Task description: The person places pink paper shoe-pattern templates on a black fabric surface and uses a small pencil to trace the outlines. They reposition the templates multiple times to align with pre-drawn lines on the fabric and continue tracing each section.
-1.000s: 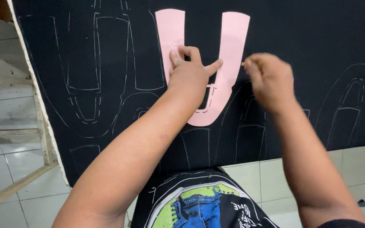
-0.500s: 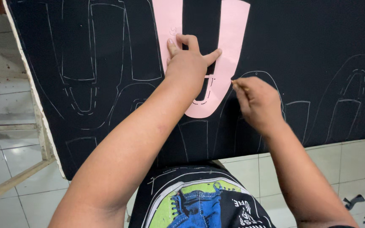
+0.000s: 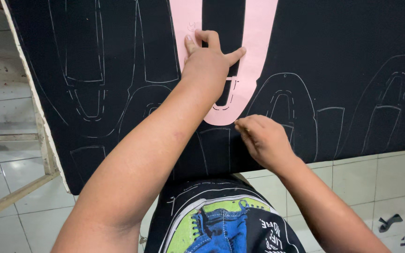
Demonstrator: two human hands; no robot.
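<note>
On the black sheet point(image 3: 352, 56), the left hand point(image 3: 207, 63) is pressing flat, fingers spread, on the pink U-shaped template point(image 3: 258, 51); the right hand point(image 3: 263, 140) is curling closed at the template's lower curve, its contents hidden.

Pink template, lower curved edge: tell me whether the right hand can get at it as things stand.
Probably yes. The right hand sits right beside the bottom curve of the pink template, nothing between them. The left hand presses higher up, leaving that edge free.

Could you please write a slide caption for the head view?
Left hand presses a pink template on black sheet; right hand traces its bottom edge.
</note>
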